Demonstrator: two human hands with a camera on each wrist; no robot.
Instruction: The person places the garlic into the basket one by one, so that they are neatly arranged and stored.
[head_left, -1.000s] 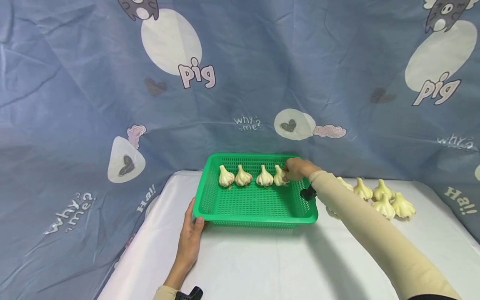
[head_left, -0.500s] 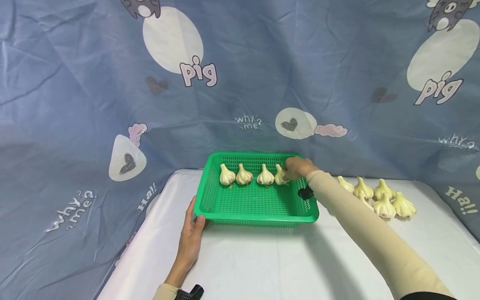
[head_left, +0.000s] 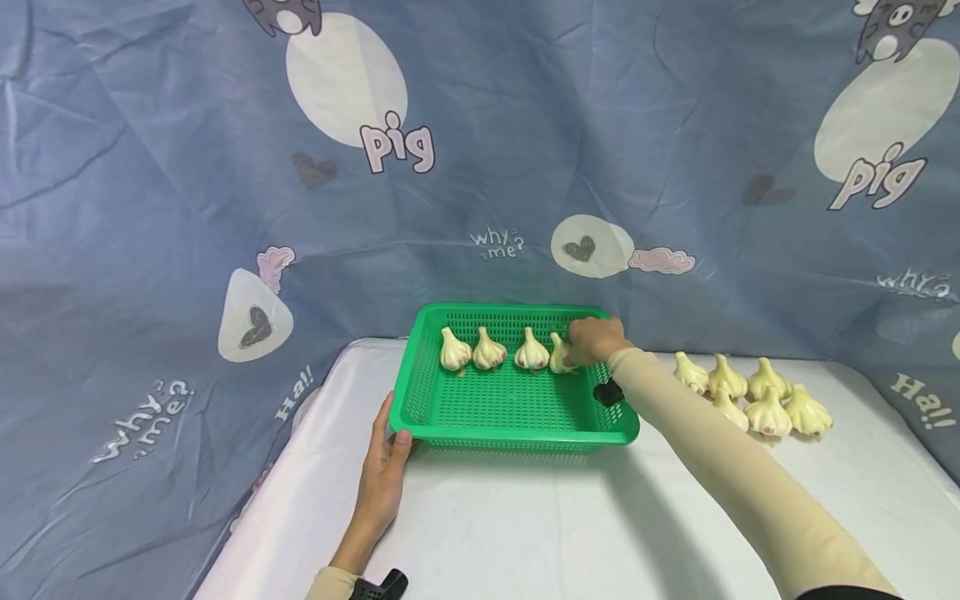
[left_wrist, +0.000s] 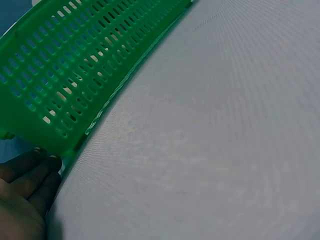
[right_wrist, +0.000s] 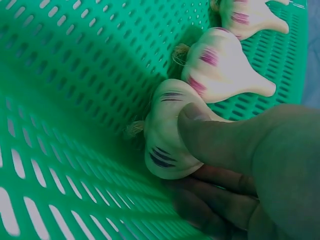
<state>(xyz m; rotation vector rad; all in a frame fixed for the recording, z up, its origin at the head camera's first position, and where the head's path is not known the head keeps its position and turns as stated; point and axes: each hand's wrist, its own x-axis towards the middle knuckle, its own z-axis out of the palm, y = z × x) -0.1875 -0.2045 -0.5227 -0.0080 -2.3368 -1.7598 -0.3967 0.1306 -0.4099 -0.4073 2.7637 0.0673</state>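
Inside the green plastic basket (head_left: pixel 517 436), my right hand (head_left: pixel 597 340) holds a garlic bulb (head_left: pixel 560 355) at the right end of a row of several bulbs. In the right wrist view the thumb (right_wrist: pixel 220 137) lies across the held garlic bulb (right_wrist: pixel 170 132), with fingers beneath it. Beside it lies another garlic bulb (right_wrist: pixel 220 65) with purple streaks. My left hand (head_left: pixel 381 483) grips the basket's front left corner, thumb at the front rim and fingers along the left side. In the left wrist view its fingertips (left_wrist: pixel 54 162) meet the bottom of the basket wall (left_wrist: pixel 75 70).
On the white-covered table (head_left: pixel 510 525), several more garlic bulbs (head_left: pixel 767 412) stand in a group right of the basket. A blue printed cloth (head_left: pixel 480 167) hangs behind and down the left side. The right sleeve (head_left: pixel 735 458) reaches over the table's right part.
The right hand and forearm have shifted slightly left, and the held bulb sits a little differently in the basket. More of the bulbs on the table show. The left hand stays at its corner.
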